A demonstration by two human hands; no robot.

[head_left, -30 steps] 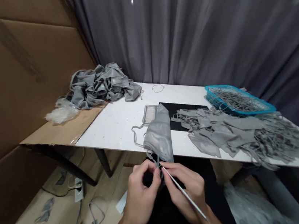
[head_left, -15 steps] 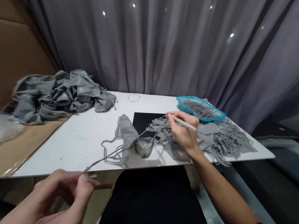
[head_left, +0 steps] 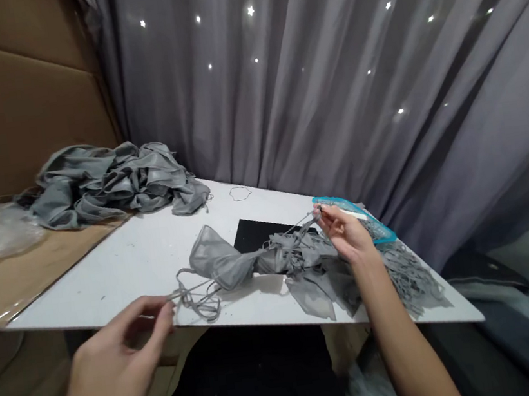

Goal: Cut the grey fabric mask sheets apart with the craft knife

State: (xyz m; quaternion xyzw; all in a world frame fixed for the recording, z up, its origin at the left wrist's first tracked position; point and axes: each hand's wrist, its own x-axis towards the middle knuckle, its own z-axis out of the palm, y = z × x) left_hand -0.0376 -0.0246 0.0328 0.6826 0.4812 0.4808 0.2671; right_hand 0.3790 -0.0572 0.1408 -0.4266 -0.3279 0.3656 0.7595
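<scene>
A thin grey cord (head_left: pixel 190 291) runs from the pinched thumb and forefinger of my left hand (head_left: pixel 120 363), just over the table's front edge. It leads to a limp grey cloth pouch (head_left: pixel 216 256) with looped drawstrings, lying on the white table. My right hand (head_left: pixel 347 232) is raised above a heap of grey cloth pieces and cords (head_left: pixel 301 251), its fingertips closed on gathered grey cord (head_left: pixel 314 217). A pale stick (head_left: pixel 358 215) shows behind that hand, partly hidden. Under the heap, a black flat sheet (head_left: pixel 250 233) shows in part.
A blue basket (head_left: pixel 384 234) stands behind my right hand. More grey cords (head_left: pixel 415 282) lie at the table's right. A large pile of grey cloth (head_left: pixel 116 182) and clear plastic (head_left: pixel 1 232) sit on the left near cardboard (head_left: pixel 12 95). A curtain (head_left: pixel 251 96) hangs behind.
My right hand has lifted and turned, drawing cords up and right. The pouch has twisted and stretched towards the heap. My left hand has moved slightly right. The view has also shifted.
</scene>
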